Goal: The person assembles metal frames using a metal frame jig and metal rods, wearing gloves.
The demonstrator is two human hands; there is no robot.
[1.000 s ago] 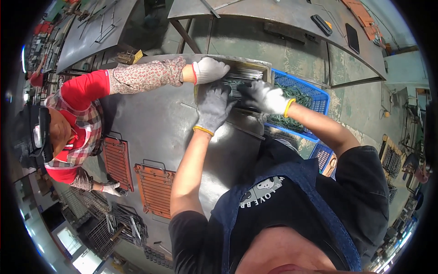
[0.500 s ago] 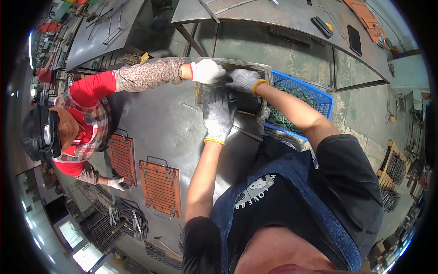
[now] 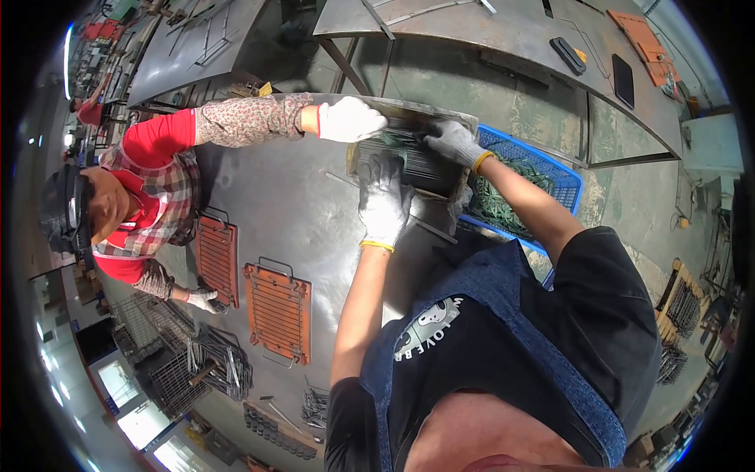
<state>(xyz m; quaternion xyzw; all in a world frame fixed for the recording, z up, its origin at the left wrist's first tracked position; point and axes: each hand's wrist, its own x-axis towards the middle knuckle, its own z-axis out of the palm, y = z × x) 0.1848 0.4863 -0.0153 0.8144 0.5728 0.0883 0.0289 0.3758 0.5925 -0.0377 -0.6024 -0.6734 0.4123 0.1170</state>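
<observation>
Overhead, grey steel workbench (image 3: 299, 212) in a cluttered workshop, both gloved grips flat on wire rods (image 3: 421, 161).

This is a workshop where people make things from metal. I see big steel tables (image 3: 259, 197), orange wire racks (image 3: 278, 311) and a blue crate (image 3: 562, 169) full of parts. Piles of wire grids (image 3: 197, 366) sit on the floor.
</observation>
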